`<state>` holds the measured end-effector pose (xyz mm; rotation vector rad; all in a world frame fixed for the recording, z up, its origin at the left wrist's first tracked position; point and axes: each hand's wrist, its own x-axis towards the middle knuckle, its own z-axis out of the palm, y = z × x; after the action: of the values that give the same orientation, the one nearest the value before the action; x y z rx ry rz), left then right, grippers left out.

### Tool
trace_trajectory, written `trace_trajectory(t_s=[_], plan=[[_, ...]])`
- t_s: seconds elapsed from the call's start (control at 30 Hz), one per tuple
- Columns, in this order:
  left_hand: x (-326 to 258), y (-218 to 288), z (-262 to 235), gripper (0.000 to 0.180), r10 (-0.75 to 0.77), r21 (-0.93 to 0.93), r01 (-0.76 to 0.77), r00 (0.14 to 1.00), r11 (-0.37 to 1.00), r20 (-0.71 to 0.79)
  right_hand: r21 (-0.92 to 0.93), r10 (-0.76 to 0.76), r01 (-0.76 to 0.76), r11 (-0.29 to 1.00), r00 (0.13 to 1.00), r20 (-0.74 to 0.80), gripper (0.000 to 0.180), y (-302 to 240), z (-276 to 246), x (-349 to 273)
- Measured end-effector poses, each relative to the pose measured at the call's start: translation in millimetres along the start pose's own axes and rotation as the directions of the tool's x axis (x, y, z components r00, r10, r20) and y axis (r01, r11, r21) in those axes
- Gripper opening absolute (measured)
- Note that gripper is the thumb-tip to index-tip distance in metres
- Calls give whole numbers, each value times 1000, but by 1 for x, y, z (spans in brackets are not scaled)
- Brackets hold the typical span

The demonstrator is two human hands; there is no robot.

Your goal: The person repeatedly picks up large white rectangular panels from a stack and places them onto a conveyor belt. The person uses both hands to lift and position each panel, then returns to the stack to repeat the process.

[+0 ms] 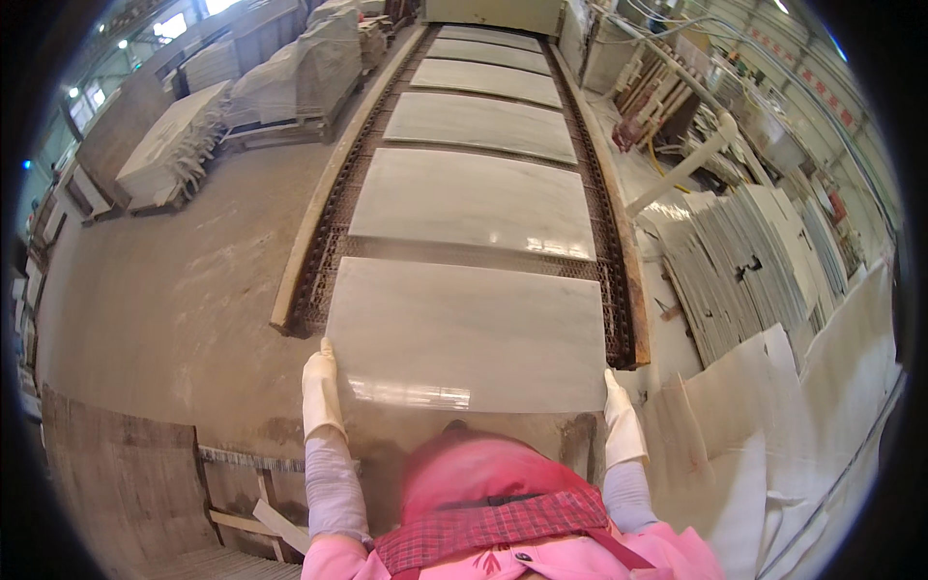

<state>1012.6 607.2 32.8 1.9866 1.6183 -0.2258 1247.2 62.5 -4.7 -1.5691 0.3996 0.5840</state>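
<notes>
slab (469, 333) near edge: hidden behind torso | far slabs (488, 39): perhaps blurred

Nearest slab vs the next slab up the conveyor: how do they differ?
The nearest slab is gripped at its near corners by the left hand and right hand; the next slab is untouched. The nearest slab overhangs the end of the conveyor; the next slab lies fully on the mesh. The nearest slab looks larger, being closer. Both are pale, polished, rectangular stone slabs.

Seven pale stone slabs (471, 333) lie along the conveyor (311, 253), perhaps more beyond; two gloved hands (320, 385).
</notes>
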Motion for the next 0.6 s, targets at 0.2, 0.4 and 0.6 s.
trace_trajectory(t_s=[0.2, 0.4, 0.6], plan=[[11, -4, 2, 76, 3, -68, 2, 998, 998, 69, 159, 47, -57, 986, 997, 67, 60, 6, 1, -10], [51, -51, 23, 62, 106, -719, 96, 967, 689, 231, 240, 9, -26, 971, 997, 75, 58, 3, 7, -15], [45, -107, 50, 52, -42, -917, 339, 940, 211, 338, 322, 320, -243, 915, 923, -213, 59, 31, -11, -6]])
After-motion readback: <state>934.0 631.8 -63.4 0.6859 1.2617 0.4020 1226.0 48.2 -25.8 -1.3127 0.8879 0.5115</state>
